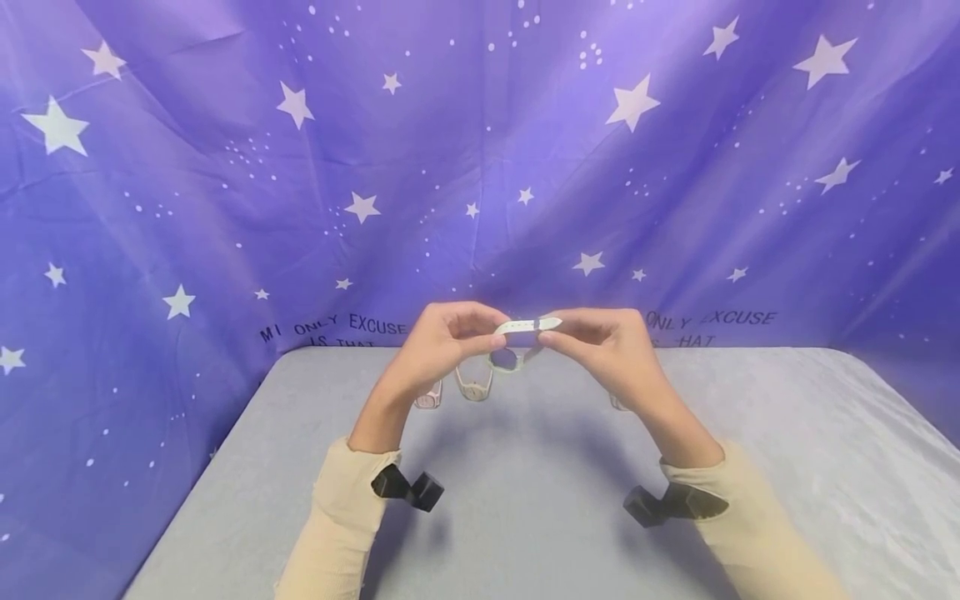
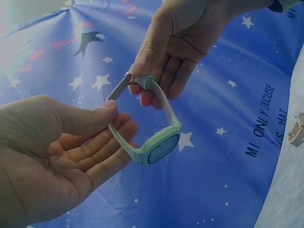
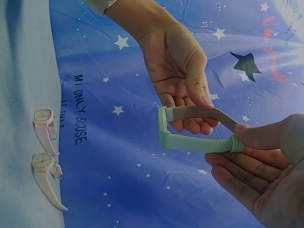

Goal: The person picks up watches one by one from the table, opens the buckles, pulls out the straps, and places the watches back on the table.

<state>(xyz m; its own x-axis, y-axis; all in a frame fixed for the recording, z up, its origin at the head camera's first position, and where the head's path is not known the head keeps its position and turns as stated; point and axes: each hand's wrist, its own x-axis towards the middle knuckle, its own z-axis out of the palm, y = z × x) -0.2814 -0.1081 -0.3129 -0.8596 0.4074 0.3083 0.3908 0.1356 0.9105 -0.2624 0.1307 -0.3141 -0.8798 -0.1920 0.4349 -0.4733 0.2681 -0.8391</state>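
A mint-green wristwatch (image 2: pixel 163 148) with a rectangular face is held in the air by both hands, its strap forming a loop. My left hand (image 1: pixel 453 333) pinches the holed strap (image 1: pixel 525 326) between thumb and forefinger. At the other side, my right hand (image 1: pixel 611 350) pinches the place where the strap ends meet, near the buckle (image 2: pixel 135 80). In the right wrist view, the strap keeper (image 3: pixel 233 144) sits by the right fingertips. The watch face hangs below the hands, and the buckle is partly covered by the right thumb.
On the grey cloth-covered table (image 1: pixel 517 517) lie a pink watch (image 3: pixel 44 115) and a cream watch (image 3: pixel 42 162), behind the left hand. Another watch (image 1: pixel 618 404) is mostly hidden behind the right hand. A purple-blue star-printed curtain (image 1: pixel 480 150) hangs behind the table.
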